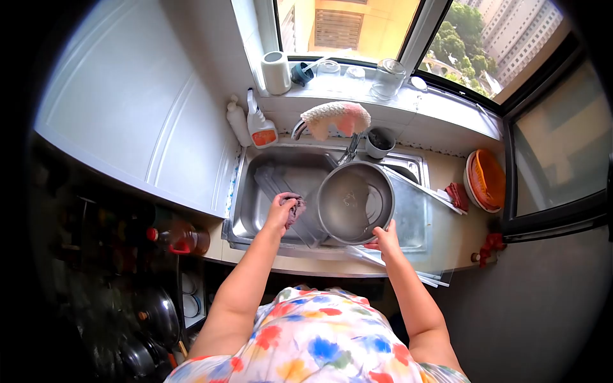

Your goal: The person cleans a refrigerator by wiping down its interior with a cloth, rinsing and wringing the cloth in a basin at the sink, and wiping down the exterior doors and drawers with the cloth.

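Observation:
My left hand (278, 212) is closed around a crumpled purple-brown cloth (294, 210) above the left part of the steel sink (246, 210). The fingers of my right hand (383, 239) grip the lower right rim of a round metal basin (345, 207), which tilts so its inside faces me. A little water seems to lie in the basin. Between cloth and basin there is a gap. Beneath them, a long clear panel (271, 182) lies slantwise in the sink. The faucet (348, 153), with a knitted pink and white cloth (335, 119) over it, stands behind the basin.
Spray bottle (262, 127) and white bottle (237, 121) stand at the back left. A grey cup (380, 142) is behind the sink. Glass jars (388, 78) line the windowsill. Orange basket (488, 179) and red cloth (456, 195) are at the right. A glass sheet (408, 210) covers the sink's right side.

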The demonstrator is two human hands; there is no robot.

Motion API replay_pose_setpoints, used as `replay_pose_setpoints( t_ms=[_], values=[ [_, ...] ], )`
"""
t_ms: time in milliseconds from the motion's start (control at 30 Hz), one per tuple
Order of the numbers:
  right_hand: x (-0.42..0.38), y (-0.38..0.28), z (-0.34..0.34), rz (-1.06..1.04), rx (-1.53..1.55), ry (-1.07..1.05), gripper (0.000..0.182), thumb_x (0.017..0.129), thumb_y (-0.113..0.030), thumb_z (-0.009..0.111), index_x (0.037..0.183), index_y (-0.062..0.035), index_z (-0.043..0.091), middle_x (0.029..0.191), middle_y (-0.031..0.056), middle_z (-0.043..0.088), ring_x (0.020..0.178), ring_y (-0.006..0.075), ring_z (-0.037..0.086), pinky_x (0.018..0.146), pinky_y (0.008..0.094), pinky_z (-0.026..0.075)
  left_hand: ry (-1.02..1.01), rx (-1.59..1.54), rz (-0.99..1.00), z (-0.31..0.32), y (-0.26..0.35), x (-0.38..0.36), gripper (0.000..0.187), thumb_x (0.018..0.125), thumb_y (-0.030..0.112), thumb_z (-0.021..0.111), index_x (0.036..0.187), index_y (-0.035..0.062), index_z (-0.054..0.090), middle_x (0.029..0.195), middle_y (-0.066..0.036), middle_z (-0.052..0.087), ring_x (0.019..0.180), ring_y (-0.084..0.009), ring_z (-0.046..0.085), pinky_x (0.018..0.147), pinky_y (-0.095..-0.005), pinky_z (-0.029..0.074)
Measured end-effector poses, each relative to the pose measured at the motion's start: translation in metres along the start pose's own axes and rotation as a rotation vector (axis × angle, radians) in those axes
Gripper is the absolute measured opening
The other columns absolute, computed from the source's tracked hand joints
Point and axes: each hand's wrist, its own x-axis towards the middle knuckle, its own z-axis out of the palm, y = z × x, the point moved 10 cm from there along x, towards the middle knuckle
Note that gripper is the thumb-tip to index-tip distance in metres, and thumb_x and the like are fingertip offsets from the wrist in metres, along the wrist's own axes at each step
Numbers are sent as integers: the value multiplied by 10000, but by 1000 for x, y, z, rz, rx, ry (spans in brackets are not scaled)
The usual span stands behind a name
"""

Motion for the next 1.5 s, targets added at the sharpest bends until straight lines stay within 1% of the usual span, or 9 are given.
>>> replay_pose_setpoints(
  t_ms=[233,500,633,767,800,933,1167,1367,1500],
  values=[
    [-9,-33,7,-83,-116,83,628,762,-26,520,1307,-48,208,993,204,516,559,237,617,501,349,570,-38,-18,6,12,4,6,258,851,69,583,1095,46,502,988,-98,612,842,-190,638,652,-298,547],
    [-6,-51,29,0,-155,7,638,764,-85,556,1316,-59,238,958,183,512,541,220,607,478,335,562,-61,-30,12,-10,7,17,216,879,95,558,1082,52,500,973,-111,620,824,-189,644,627,-299,541],
    [-9,-47,45,163,-119,-167,502,789,-89,507,1252,-43,320,937,186,566,644,249,634,566,355,568,-63,-127,15,-20,32,8,173,892,104,554,1048,47,506,969,-93,627,838,-172,634,687,-291,539],
    [-2,-9,55,283,-12,-262,221,843,-86,466,1018,38,515,901,167,608,702,267,646,599,332,555,-14,-87,55,-43,48,14,153,911,134,538,1029,38,518,938,-86,632,815,-164,629,695,-288,530],
    [-5,-3,63,294,14,-260,176,850,-75,465,926,56,554,885,167,619,719,265,650,601,329,555,-6,-74,74,-47,53,14,159,916,164,540,1029,53,526,923,-78,633,775,-152,623,608,-278,514],
    [-5,33,95,355,121,-322,160,857,-84,474,928,40,548,856,121,607,674,201,622,572,286,544,74,-71,89,-68,62,11,146,917,197,541,1010,85,538,877,-56,627,677,-135,598,464,-256,435],
    [16,41,141,283,214,-374,154,863,-75,484,937,45,546,812,141,618,647,225,619,574,324,560,69,-81,10,-89,55,8,133,926,208,520,1001,99,539,777,-39,574,499,-125,524,360,-244,312],
    [28,14,144,135,192,-337,196,863,-77,495,989,70,523,820,161,622,686,253,642,579,342,573,61,-82,6,-87,51,10,139,921,166,517,1015,62,518,817,-73,580,538,-139,546,376,-255,362],
    [28,3,140,63,137,-240,344,842,-39,473,1177,15,411,919,177,603,739,278,652,581,356,585,70,-120,2,-76,43,7,138,906,121,526,1027,55,509,883,-90,589,625,-159,594,440,-262,440]
  ],
)
